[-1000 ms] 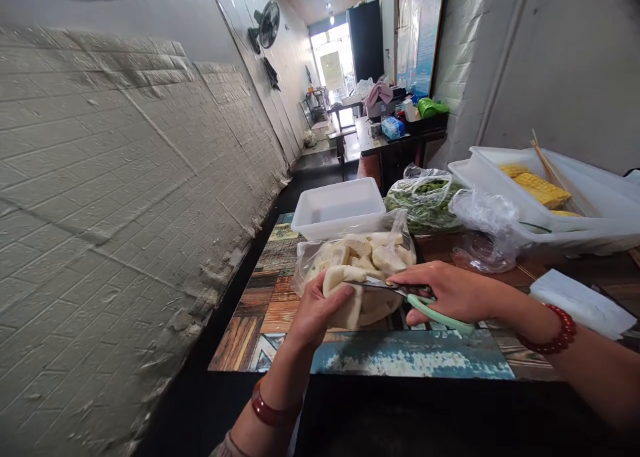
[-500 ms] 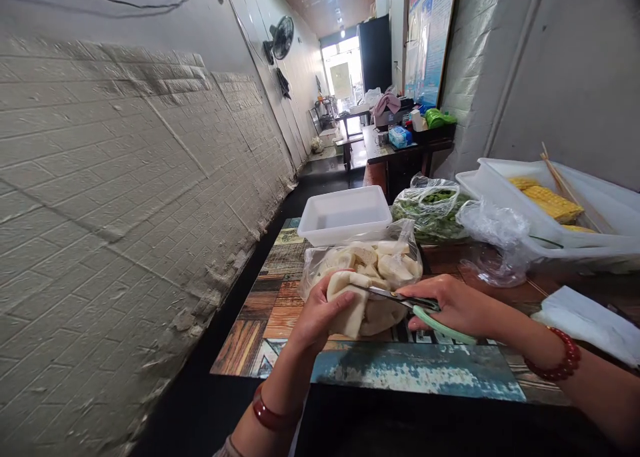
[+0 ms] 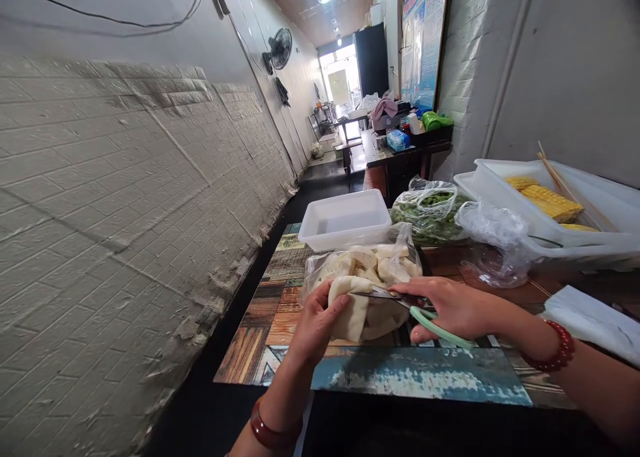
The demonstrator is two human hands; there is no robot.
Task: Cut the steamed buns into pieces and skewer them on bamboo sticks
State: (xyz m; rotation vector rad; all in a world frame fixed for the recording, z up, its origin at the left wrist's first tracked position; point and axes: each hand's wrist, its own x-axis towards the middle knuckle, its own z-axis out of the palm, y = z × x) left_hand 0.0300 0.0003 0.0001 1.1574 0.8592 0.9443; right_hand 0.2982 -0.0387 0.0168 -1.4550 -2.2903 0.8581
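My left hand (image 3: 320, 317) pinches a pale, off-white slab of food (image 3: 349, 318), soft-looking and bent over at its top edge; its exact kind I cannot tell. Scissors (image 3: 440, 330) with light green handles are in my right hand (image 3: 450, 305), thumb below and fingers over the top. Their blades reach left against the slab, just under its folded top; how deep they cut is hidden. Right behind lies a clear plastic bag (image 3: 313, 270) full of similar pale pieces (image 3: 367, 258), partly covered by both hands.
Behind the bag stands a white plastic tub (image 3: 345, 220). To its right are a bag of green leaves (image 3: 433, 210), a crumpled clear bag (image 3: 495, 227) and a large white bin (image 3: 615, 190) holding corn (image 3: 550, 202) and sticks. White paper (image 3: 590, 317) lies at the right. A brick wall (image 3: 100, 244) runs along the left.
The scissor blades have closed further across the slab's top, and the fingers of my right hand are straighter over the handles. The slab stays in my left hand. The view has tilted slightly.
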